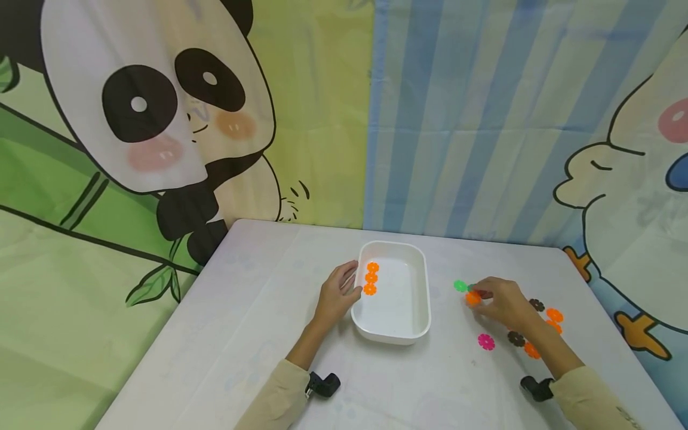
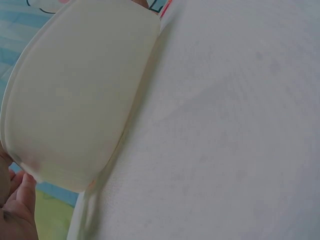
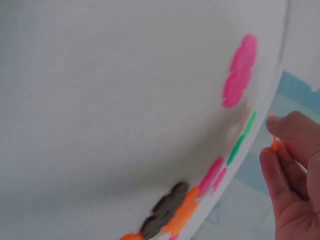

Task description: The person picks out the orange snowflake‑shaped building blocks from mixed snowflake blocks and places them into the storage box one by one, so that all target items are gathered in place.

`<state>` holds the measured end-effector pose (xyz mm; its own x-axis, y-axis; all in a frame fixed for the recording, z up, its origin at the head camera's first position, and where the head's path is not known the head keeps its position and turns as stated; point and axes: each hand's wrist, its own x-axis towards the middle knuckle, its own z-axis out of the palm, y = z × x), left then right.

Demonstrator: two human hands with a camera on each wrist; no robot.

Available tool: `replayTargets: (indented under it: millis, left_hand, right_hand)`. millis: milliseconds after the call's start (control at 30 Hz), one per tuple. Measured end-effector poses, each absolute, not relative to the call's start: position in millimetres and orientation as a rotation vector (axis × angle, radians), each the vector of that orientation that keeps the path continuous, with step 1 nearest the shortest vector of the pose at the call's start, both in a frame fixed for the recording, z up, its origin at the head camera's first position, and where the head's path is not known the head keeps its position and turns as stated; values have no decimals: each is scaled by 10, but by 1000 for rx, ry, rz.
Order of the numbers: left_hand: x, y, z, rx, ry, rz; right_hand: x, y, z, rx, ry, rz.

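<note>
A white tray [image 1: 416, 263] stood on the white table [image 1: 242, 322], and it held three orange flower discs [image 1: 371, 278] in a row along its left wall. The left hand [image 1: 337, 294] rested against the outside of that left wall with the fingers loosely curved on the rim, not clenched. Right of the tray, the right hand [image 1: 502, 301] pinched one orange disc [image 1: 473, 298] between thumb and fingers, just beside a green disc [image 1: 460, 286]. More discs lay farther right of the tray: a pink one [image 1: 486, 341], brown ones [image 1: 516, 338] and orange ones [image 1: 554, 315], partly hidden behind the right wrist. The right wrist view showed the orange disc [image 3: 274, 142] edge-on in the fingertips [image 3: 272, 165]. The left wrist view showed only the outer wall of the tray [image 2: 75, 100].
</note>
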<state>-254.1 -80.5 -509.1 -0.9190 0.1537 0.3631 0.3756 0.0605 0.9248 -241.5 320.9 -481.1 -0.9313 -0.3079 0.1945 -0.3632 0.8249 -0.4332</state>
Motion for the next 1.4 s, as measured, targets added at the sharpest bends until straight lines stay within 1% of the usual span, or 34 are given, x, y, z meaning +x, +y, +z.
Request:
replayTargets:
  millis: [267,367,567,700,900,1033,1200,1400]
  left_hand:
    - [-2379,-826,-4824,-580,-2168,-1984]
    - [-2399,-811,-4870,-570,-2149,-1987]
    - [-2538,-795,-5095,-526,-2160,-1960]
    - [-2546,-802,-5111,-540,-2145,-1975]
    - [-2420,-807,-4914,-605,-2115,-2006]
    - [-2370,-815,-4828,-594,-2148,-2000]
    - [-2379,-836,-4808,-594,-2203,-1965]
    - [-2412,-847,-4829,-644,-2183,-1980]
  right_hand:
    - [-2430,2896,-4637,608,-2641,891]
    - [-2437,2747,-4581,594,-2604,982]
    - [-2496,2401,-4507,592,-2564,1136]
    - [-2523,2141,-4515,604,-2570,1217]
    - [-2545,1769,-4551,620,-2582,1300]
    - [-2574,1568,-4584,691,-2559,1324]
    - [-2588,1390,-4623,802,-2513,1360]
    - [-2593,1273,-4724,823,-2538,1396]
